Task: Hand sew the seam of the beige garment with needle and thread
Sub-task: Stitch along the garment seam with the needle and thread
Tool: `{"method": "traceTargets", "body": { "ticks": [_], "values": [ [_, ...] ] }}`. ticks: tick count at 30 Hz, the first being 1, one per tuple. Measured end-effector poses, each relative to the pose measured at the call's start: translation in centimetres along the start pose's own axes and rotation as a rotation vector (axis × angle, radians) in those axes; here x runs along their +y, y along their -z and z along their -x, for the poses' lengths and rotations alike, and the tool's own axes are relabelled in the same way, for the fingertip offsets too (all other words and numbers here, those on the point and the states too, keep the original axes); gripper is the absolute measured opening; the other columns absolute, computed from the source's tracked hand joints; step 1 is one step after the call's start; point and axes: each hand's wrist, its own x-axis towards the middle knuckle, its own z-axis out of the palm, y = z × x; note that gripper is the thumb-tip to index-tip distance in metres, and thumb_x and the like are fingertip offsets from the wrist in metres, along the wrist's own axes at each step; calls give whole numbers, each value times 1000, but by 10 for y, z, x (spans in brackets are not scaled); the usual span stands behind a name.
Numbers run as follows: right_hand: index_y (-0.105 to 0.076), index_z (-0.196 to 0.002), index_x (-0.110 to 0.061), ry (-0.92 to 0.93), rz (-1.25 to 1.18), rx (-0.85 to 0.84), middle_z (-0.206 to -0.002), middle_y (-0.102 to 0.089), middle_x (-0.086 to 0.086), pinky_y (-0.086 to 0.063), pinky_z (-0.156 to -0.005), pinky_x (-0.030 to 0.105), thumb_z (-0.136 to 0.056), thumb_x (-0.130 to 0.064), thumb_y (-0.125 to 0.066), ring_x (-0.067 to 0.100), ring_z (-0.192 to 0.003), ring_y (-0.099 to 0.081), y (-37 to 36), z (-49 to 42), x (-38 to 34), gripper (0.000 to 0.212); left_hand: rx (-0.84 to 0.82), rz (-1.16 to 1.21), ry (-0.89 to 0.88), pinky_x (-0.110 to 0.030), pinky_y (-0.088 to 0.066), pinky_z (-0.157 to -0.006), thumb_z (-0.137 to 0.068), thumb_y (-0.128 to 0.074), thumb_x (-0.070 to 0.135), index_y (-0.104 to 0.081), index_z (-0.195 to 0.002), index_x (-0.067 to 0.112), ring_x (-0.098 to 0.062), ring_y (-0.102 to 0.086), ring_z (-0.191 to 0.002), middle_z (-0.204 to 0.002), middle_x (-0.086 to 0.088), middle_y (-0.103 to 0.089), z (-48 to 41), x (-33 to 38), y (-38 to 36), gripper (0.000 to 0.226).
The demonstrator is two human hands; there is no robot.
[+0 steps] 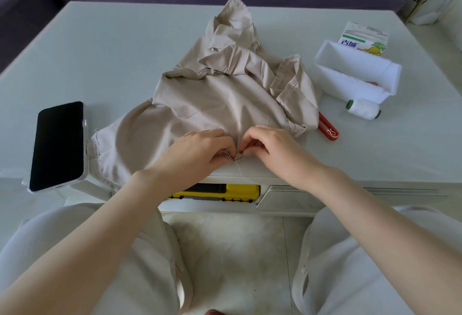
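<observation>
left hand (200, 152) and right hand (272, 149) both have their fingers (252, 148) pinched on the beige garment (217, 94) seam, right of the phone (60, 144); reckon that dangling thread (239, 168) could knot up if yanked.

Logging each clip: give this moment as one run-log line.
stage: seam stitching at table near edge | left hand: pinches beige garment fold | right hand: pinches garment seam beside it | thread: hangs below the pinch
</observation>
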Motion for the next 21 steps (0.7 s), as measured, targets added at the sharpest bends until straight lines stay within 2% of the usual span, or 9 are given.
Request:
{"method": "traceTargets", "body": {
  "ticks": [3,6,10,12,17,21],
  "values": [
    [-64,-90,-17,-63,-172,22,-86,-66,-12,-46,-81,13,-87,-4,-64,-2,-82,-61,4,-1,-3,14,20,16,28,-28,-37,-65,-91,-60,15,-69,-96,19,-23,-58,-76,-92,6,-62,0,-2,0,11],
    [-60,-90,-23,-113,-286,61,-85,-68,-12,-47,-78,13,-87,-8,-65,-2,-79,-63,4,-2,-4,16,48,4,27,-30,-39,-62,-90,-60,15,-69,-95,18,-25,-58,-74,-92,6,-62,0,0,0,10],
    [-59,-92,-15,-123,-456,140,-81,-73,-2,-50,-70,14,-89,-7,-63,6,-72,-68,7,-3,-8,10,94,23,52,-31,-42,-63,-90,-60,17,-67,-96,18,-21,-58,-76,-92,6,-62,0,3,3,10],
    [-58,-91,-15,-121,-484,156,-80,-73,1,-52,-70,17,-89,-5,-61,8,-69,-68,7,-2,-9,11,120,31,55,-31,-42,-63,-91,-59,20,-68,-96,19,-20,-57,-75,-90,6,-62,-1,5,4,10],
    [-56,-95,-14,-103,-430,174,-81,-72,4,-50,-71,14,-94,-5,-53,7,-70,-67,5,-2,-9,10,145,61,72,-31,-43,-63,-90,-60,22,-67,-94,19,-15,-52,-70,-87,11,-59,-1,8,6,9],
    [-55,-90,-22,-79,-440,244,-78,-69,-2,-50,-69,16,-96,-6,-51,7,-70,-66,9,-2,-8,18,137,43,102,-31,-43,-61,-86,-61,12,-68,-94,19,-16,-51,-66,-82,14,-53,-1,10,6,13]
  ]
}}
